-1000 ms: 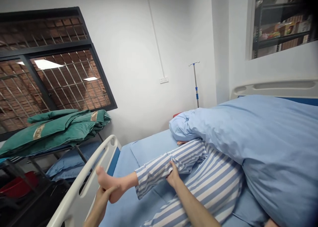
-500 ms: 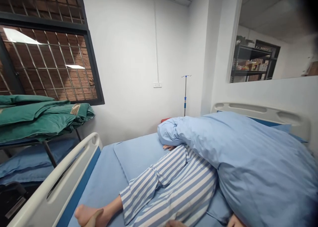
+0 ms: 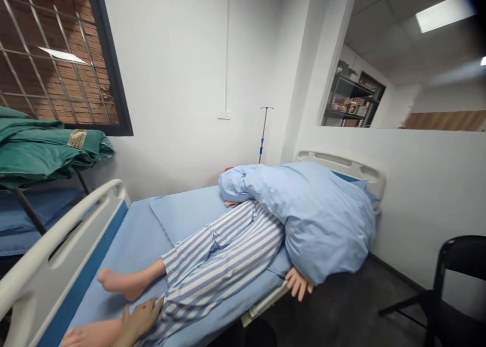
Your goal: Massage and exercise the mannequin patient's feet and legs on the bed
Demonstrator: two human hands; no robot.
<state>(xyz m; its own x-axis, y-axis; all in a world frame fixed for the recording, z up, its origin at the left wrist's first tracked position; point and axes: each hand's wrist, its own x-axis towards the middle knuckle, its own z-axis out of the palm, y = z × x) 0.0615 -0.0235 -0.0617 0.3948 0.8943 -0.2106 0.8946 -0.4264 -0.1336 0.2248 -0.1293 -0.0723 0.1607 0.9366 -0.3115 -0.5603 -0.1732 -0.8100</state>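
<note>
A human figure that looks like a manikin lies on the bed in blue-and-white striped trousers (image 3: 220, 266). Its bare far foot (image 3: 125, 282) and near foot (image 3: 89, 333) show at the lower left. My left hand (image 3: 142, 317) lies across the near ankle, its fingers bent in at the trouser hem; the fingertips are partly hidden by the cloth. My right hand is out of view. A bunched light blue quilt (image 3: 319, 220) covers the figure's upper body and head. One manikin hand (image 3: 298, 285) sticks out over the near bed edge, fingers spread.
The bed has a cream footboard (image 3: 89, 230) and headboard (image 3: 347, 164). Beyond it stands an IV pole (image 3: 263, 134). Green folded bedding (image 3: 41, 152) rests on a rack at left. A black folding chair (image 3: 440, 291) stands at right on the dark floor.
The view has drawn back and turned right, bringing the chair and near bed edge into sight. My right hand has left the bottom edge. More of my left hand shows at the near ankle.
</note>
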